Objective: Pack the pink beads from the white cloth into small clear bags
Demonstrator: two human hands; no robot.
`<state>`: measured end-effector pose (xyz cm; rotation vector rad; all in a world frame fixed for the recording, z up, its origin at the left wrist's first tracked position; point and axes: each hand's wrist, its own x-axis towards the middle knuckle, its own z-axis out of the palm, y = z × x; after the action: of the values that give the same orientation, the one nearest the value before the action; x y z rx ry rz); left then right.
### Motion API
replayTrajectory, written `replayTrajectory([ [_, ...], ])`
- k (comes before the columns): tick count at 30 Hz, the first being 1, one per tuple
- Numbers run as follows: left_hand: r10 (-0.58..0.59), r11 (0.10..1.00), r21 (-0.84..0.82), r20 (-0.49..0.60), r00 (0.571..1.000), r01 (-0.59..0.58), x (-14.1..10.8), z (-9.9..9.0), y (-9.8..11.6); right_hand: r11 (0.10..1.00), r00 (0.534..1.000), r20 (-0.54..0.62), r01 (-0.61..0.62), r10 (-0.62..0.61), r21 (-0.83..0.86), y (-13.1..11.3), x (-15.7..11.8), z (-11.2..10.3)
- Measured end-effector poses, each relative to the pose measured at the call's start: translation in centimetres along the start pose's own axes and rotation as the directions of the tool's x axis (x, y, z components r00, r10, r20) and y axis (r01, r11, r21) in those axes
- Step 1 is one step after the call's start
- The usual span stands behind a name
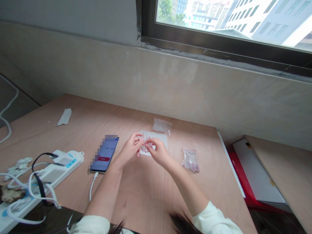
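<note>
My left hand and my right hand meet over a white sheet on the wooden table. The fingertips of both hands are pinched close together, on something too small to make out. Small pink and red pieces lie on the sheet beneath my fingers, partly hidden by them. Behind the sheet is a clear plastic bag. Another clear bag, with small reddish pieces at its bottom, rests to the right of my right hand.
A phone with a white cable lies left of my left forearm. Farther left are a power strip with plugs and tangled cables, and a paper scrap. The wall and window stand behind the table.
</note>
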<state>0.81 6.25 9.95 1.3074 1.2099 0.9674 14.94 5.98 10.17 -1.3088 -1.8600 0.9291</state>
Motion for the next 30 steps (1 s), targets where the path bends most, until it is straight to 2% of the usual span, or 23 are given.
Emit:
replayTrajectory([
  [2, 0.036, 0.997, 0.072, -0.072, 0.997, -0.031, 0.2, -0.3, 0.1, 0.994, 0.998, -0.019, -0.05, 0.052, 0.098, 0.0, 0.4, -0.4],
  [4, 0.086, 0.984, 0.168, -0.129, 0.988, -0.064, 0.5, -0.7, 0.2, 0.98, 0.997, 0.012, -0.077, 0.076, 0.182, -0.3, 0.7, -1.0],
  [6, 0.092, 0.975, 0.207, -0.063, 0.994, -0.077, 0.6, -1.0, 0.3, 0.967, 0.996, 0.026, -0.085, 0.081, 0.239, -0.5, 0.9, -1.4],
  [9, 0.047, 0.99, 0.133, 0.04, 0.998, -0.052, 0.6, -1.1, 0.4, 0.921, 0.987, -0.035, -0.136, 0.16, 0.365, -0.2, 0.9, -1.7],
  [12, 0.016, 0.999, 0.042, 0.002, 1.0, -0.017, 0.3, -0.9, 0.4, 0.831, 0.949, -0.042, -0.252, 0.313, 0.496, 0.3, 0.6, -1.6],
  [15, -0.022, 1.0, -0.021, 0.008, 1.0, 0.022, -0.1, -0.8, 0.3, 0.769, 0.926, 0.021, -0.326, 0.377, 0.551, 0.5, 0.4, -1.4],
  [19, -0.071, 0.991, -0.112, 0.011, 0.997, 0.072, -0.4, -0.9, 0.2, 0.724, 0.915, 0.038, -0.342, 0.402, 0.599, 0.3, 0.4, -1.3],
  [24, -0.057, 0.984, -0.168, 0.005, 0.998, 0.057, -0.1, -1.3, 0.2, 0.689, 0.909, 0.027, -0.335, 0.417, 0.642, 0.5, 0.9, -0.9],
  [30, -0.045, 0.973, -0.229, -0.027, 0.999, 0.038, 0.7, -1.5, 0.3, 0.618, 0.925, 0.19, -0.362, 0.328, 0.698, 0.1, 1.5, -0.9],
])
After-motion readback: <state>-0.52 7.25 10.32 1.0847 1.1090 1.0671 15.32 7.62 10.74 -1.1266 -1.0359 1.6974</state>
